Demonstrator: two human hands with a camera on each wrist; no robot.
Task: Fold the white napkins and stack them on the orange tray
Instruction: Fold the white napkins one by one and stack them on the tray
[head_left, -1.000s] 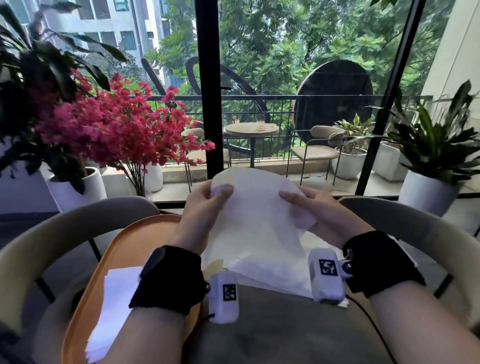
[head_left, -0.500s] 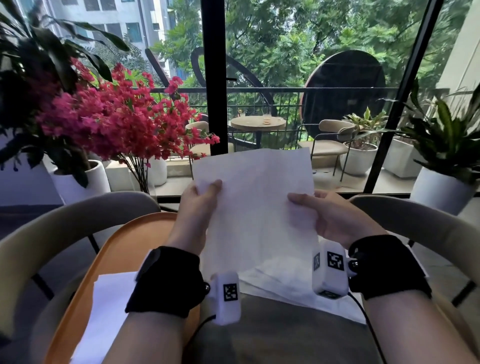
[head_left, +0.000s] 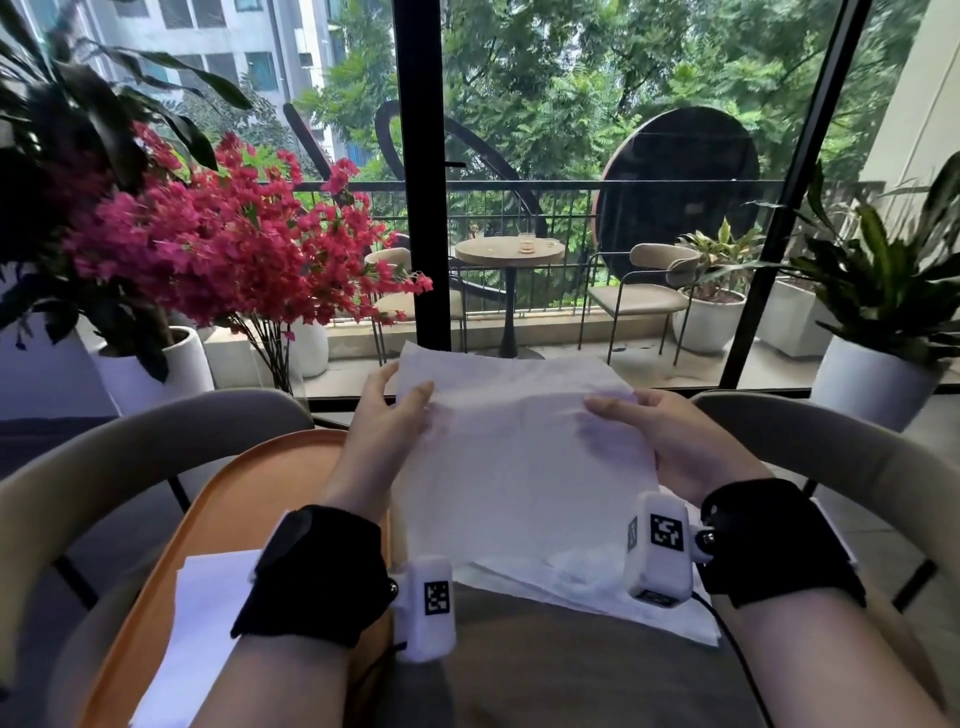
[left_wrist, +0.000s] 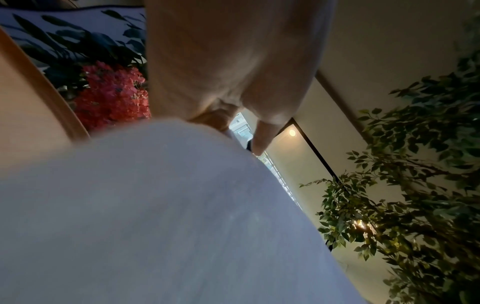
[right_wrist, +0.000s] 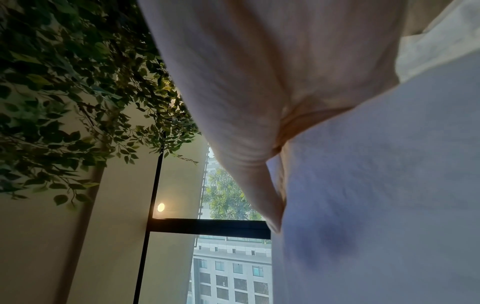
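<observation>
Glass wall and balcony are filling the top half of the head view, pink flowers (head_left: 234, 244) sitting upper left, potted plant (head_left: 883, 291) at right edge; we're working over a lap between two chair backs

We're holding one white napkin (head_left: 524, 467) up at frame centre, sheet spread roughly flat and tilting away from us. Left hand (head_left: 387, 415) is pinching its upper-left corner, thumb on the near face, other fingers going behind the sheet. Right hand (head_left: 675, 441) is gripping the right edge, thumb lying across the near face near the upper-right corner, fingers behind. Wrist views are agreeing: left hand (left_wrist: 228, 67) and right hand (right_wrist: 246, 92) are each closing thumb against fingers on white sheet

Step, as we're reading it: squaring up the sheet ahead of the first fold, no crease showing yet. Next move is probably calling for bringing the top edge down onto the bottom edge, keeping corners matched, then pressing the fold flat

Relative to the grip: napkin is hanging between both hands, its lower edge dropping toward more loose napkins (head_left: 597, 582) lying on the lap at lower centre. Orange tray (head_left: 234, 493) is sitting lower left, just beside the left forearm, with a white stack (head_left: 218, 613) already lying on it. Finished fold is needing a short carry left onto that stack
</observation>
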